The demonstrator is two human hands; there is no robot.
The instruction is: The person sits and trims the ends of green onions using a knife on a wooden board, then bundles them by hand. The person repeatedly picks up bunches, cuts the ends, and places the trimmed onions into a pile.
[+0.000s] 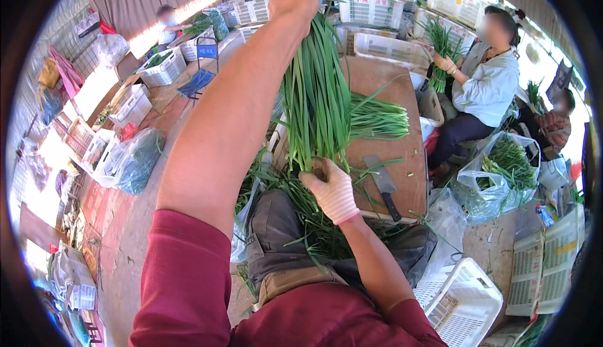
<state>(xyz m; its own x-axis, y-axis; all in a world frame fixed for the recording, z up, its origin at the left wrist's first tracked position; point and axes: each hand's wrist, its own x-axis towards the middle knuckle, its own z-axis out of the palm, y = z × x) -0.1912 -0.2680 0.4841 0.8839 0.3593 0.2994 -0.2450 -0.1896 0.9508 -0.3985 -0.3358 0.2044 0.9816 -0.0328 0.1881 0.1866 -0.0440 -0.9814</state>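
My left hand [294, 5] is raised at the top of the view, closed around a long bunch of green leafy stalks, likely garlic chives [318, 87], which hangs down from it. At the lower ends of the bunch is my right hand [332, 189], in a fingerless-looking pale glove, its thumb and fingers curled at the stalk ends; whether it pinches any is unclear. Another pile of the greens [379, 118] lies on the brown board [400, 172]. A cleaver [381, 175] with a black handle rests on the board, right of my right hand. Loose greens [325, 234] cover my lap.
A person [487, 78] sits at right holding greens, beside a plastic bag of greens [509, 163]. White plastic crates [372, 10] are stacked beyond the board; an empty-looking crate [464, 300] stands lower right. A blue folding chair [202, 76] and more crates are at left.
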